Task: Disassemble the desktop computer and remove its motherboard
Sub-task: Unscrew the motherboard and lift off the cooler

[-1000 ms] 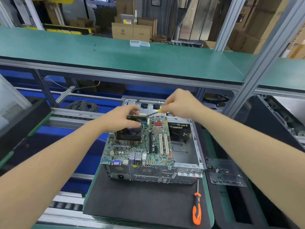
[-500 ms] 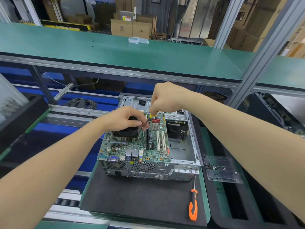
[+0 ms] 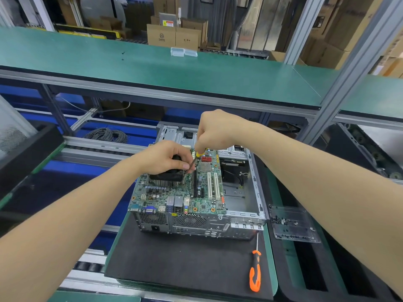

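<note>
An open desktop case (image 3: 255, 192) stands on a black mat (image 3: 185, 262). The green motherboard (image 3: 202, 192) lies tilted across the case's left side. A black fan and finned heatsink (image 3: 168, 178) sit on the board. My left hand (image 3: 165, 158) grips the top of the fan, thumb near its right corner. My right hand (image 3: 216, 131) holds a small yellow-handled screwdriver (image 3: 196, 158), its shaft angled down to the heatsink's right corner.
An orange screwdriver (image 3: 255, 273) lies on the mat at the front right. A clear tray with small screws (image 3: 292, 225) sits right of the case. A green shelf (image 3: 152, 68) runs overhead behind. Coiled cable (image 3: 106, 135) lies at the back left.
My right hand swung the screwdriver from lying flat to pointing down at the heatsink's right corner. My left hand settled onto the fan.
</note>
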`<state>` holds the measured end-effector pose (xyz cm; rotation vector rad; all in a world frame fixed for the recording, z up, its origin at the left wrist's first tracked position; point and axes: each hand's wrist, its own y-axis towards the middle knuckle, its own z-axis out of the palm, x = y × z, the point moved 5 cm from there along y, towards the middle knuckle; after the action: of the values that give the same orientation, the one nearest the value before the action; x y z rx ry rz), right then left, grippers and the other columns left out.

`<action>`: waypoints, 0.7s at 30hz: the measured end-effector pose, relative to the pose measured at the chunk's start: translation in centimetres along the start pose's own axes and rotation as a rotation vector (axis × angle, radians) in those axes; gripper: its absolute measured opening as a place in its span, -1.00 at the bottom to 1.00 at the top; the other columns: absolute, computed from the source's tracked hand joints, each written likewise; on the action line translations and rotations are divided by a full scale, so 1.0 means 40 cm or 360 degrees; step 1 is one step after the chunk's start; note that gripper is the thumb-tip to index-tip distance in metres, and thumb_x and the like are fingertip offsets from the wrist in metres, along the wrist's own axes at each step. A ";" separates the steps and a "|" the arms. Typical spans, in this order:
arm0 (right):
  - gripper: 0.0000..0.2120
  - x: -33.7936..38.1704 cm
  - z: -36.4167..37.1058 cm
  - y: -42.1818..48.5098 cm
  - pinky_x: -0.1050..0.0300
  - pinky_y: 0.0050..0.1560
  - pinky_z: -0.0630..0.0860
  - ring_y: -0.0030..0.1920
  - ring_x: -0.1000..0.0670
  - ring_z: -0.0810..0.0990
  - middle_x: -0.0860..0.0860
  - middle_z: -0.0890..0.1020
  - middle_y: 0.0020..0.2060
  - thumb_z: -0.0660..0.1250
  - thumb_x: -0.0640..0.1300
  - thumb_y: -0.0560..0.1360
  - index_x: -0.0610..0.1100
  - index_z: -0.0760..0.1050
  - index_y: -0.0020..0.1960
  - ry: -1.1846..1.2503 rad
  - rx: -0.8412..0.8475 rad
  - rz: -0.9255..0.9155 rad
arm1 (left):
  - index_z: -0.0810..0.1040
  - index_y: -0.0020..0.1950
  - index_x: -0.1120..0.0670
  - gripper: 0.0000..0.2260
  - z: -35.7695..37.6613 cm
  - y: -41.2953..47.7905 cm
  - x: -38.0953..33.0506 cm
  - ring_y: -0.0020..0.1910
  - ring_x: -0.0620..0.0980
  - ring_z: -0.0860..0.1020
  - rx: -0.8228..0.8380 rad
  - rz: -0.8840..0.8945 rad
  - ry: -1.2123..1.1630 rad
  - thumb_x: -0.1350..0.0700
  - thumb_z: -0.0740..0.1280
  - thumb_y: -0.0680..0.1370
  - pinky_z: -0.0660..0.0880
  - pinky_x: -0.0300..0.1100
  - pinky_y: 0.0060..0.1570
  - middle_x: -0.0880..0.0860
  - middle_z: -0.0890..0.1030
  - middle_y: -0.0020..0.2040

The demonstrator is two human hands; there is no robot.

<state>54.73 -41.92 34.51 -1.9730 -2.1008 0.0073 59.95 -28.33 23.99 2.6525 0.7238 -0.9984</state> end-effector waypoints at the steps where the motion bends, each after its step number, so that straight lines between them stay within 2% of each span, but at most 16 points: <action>1: -0.65 0.001 0.000 0.001 0.13 -0.39 0.16 -0.40 -0.07 0.21 0.04 0.24 -0.59 0.49 -0.05 0.30 -0.11 0.37 -0.48 -0.0009 0.0003 0.0000 | 0.70 -0.05 -0.15 -0.82 0.001 0.000 -0.001 -0.10 -0.24 0.61 0.0006 0.0005 -0.0005 0.15 0.43 0.62 0.43 -0.46 -0.11 -0.23 0.70 -0.11; 3: -0.72 0.006 0.000 0.004 0.14 -0.39 0.17 -0.39 -0.06 0.23 0.03 0.30 -0.55 0.49 -0.05 0.30 -0.19 0.49 -0.41 -0.0024 0.0006 -0.0004 | 0.66 -0.10 -0.25 -0.73 0.002 0.001 -0.004 -0.09 -0.24 0.61 0.0019 0.0020 0.0005 0.15 0.42 0.62 0.42 -0.47 -0.11 -0.21 0.71 -0.08; 5: -0.73 0.019 -0.005 0.007 0.15 -0.37 0.23 -0.36 -0.05 0.30 0.00 0.40 -0.47 0.49 -0.03 0.32 -0.26 0.65 -0.18 -0.0072 0.0029 -0.0036 | 0.63 -0.13 -0.29 -0.69 0.001 0.001 -0.007 -0.05 -0.22 0.61 0.0042 0.0038 0.0011 0.14 0.41 0.62 0.41 -0.47 -0.08 -0.19 0.71 -0.03; 7: -0.71 0.036 -0.013 0.010 0.14 -0.34 0.31 -0.36 -0.04 0.35 0.01 0.46 -0.44 0.48 -0.03 0.36 -0.23 0.69 -0.04 -0.0157 0.0088 -0.0108 | 0.64 -0.10 -0.29 -0.71 0.000 -0.002 -0.009 0.00 -0.19 0.63 0.0073 0.0040 -0.0046 0.13 0.40 0.63 0.43 -0.43 -0.04 -0.17 0.72 0.00; 9: -0.76 0.054 -0.020 0.011 0.16 -0.34 0.35 -0.42 -0.01 0.36 0.04 0.45 -0.49 0.47 -0.05 0.38 -0.19 0.71 -0.05 -0.0254 0.0117 -0.0185 | 0.66 -0.04 -0.32 -0.75 -0.001 -0.004 -0.010 0.00 -0.18 0.64 0.0095 0.0022 -0.0121 0.08 0.38 0.65 0.49 -0.29 0.00 -0.15 0.73 0.05; 10: -0.79 0.065 -0.022 0.011 0.17 -0.35 0.35 -0.44 -0.01 0.36 0.03 0.46 -0.49 0.46 -0.07 0.38 -0.17 0.71 -0.06 -0.0299 0.0114 -0.0213 | 0.68 0.00 -0.29 -0.78 -0.001 -0.005 -0.010 -0.06 -0.19 0.64 0.0101 0.0013 -0.0149 0.06 0.37 0.66 0.49 -0.27 -0.05 -0.16 0.72 0.06; 12: -0.81 0.081 -0.023 0.012 0.17 -0.34 0.39 -0.38 -0.03 0.42 -0.05 0.58 -0.40 0.44 -0.09 0.40 -0.14 0.72 -0.05 -0.0370 0.0130 -0.0239 | 0.72 0.04 -0.14 -0.84 -0.001 -0.004 -0.007 -0.14 -0.20 0.61 0.0094 0.0007 -0.0178 0.07 0.36 0.67 0.44 -0.34 -0.13 -0.21 0.72 0.05; 14: -0.83 0.086 -0.024 0.012 0.16 -0.30 0.48 -0.34 -0.04 0.56 -0.05 0.70 -0.33 0.44 -0.04 0.42 -0.10 0.73 -0.09 -0.0389 0.0164 -0.0216 | 0.73 0.00 -0.08 -0.85 -0.003 -0.003 -0.001 -0.04 -0.23 0.63 0.0053 -0.0008 -0.0149 0.11 0.38 0.66 0.42 -0.43 -0.06 -0.22 0.72 0.02; 15: -0.80 0.086 -0.028 0.012 0.16 -0.31 0.53 -0.39 -0.02 0.61 -0.01 0.70 -0.40 0.44 0.03 0.44 -0.09 0.71 -0.14 -0.0357 0.0162 -0.0196 | 0.73 -0.01 -0.09 -0.86 -0.003 -0.003 0.001 0.02 -0.24 0.64 0.0034 -0.0022 -0.0112 0.11 0.39 0.65 0.43 -0.40 0.00 -0.23 0.72 0.00; 18: -0.46 0.074 -0.042 0.022 0.22 -0.47 0.47 -0.63 0.04 0.56 0.04 0.57 -0.62 0.32 0.31 0.55 -0.15 0.51 -0.29 -0.0141 -0.0036 -0.0028 | 0.72 -0.02 -0.14 -0.86 -0.004 -0.002 0.002 0.07 -0.22 0.63 0.0009 -0.0032 -0.0039 0.09 0.41 0.63 0.51 -0.14 0.13 -0.23 0.72 -0.03; 19: -0.44 0.074 -0.041 0.024 0.24 -0.51 0.42 -0.64 0.04 0.54 0.05 0.52 -0.67 0.26 0.32 0.59 -0.15 0.47 -0.29 -0.0188 -0.0075 0.0016 | 0.72 -0.06 -0.18 -0.83 -0.003 -0.003 0.001 0.07 -0.22 0.64 0.0007 -0.0036 -0.0042 0.09 0.42 0.63 0.53 -0.08 0.14 -0.22 0.72 -0.03; 21: -0.53 0.083 -0.022 0.030 0.22 -0.51 0.33 -0.58 0.01 0.51 0.06 0.49 -0.68 0.28 0.17 0.64 -0.14 0.46 -0.30 -0.0401 -0.0047 0.0029 | 0.71 -0.11 -0.24 -0.76 -0.005 -0.004 0.001 0.11 -0.18 0.65 0.0017 -0.0036 -0.0065 0.10 0.42 0.62 0.55 0.04 0.21 -0.20 0.73 -0.03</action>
<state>55.94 -38.70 35.76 -2.1045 -2.2450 0.2414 60.01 -28.11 24.11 2.6303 0.7434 -1.0616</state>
